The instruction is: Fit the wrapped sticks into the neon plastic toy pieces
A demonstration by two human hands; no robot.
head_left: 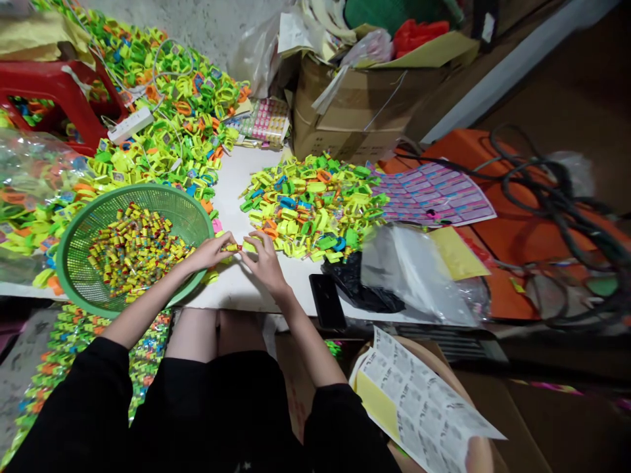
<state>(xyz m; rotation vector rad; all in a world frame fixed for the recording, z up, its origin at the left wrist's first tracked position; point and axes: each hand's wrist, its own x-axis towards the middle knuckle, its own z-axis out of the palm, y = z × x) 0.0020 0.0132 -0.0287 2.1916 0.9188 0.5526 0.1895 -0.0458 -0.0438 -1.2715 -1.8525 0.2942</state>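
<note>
**Both hands meet on one small yellow piece**

Your left hand [211, 253] and right hand [265, 261] come together at the table's [236, 190] near edge. Fingertips of both pinch narrowly on a small yellow piece [233, 247] held between them, just above the white top.

At 9 o'clock, touching your left wrist, sits the green basket [73, 276] of tiny coloured parts. A heap of neon plastic clips [310, 207] crowds in at 1 o'clock, just beyond your right fingers. The black phone [327, 301] lies at 4 o'clock, with a clear plastic bag [414, 269] beside it and a sticker sheet [434, 194] farther out at 2 o'clock.
</note>
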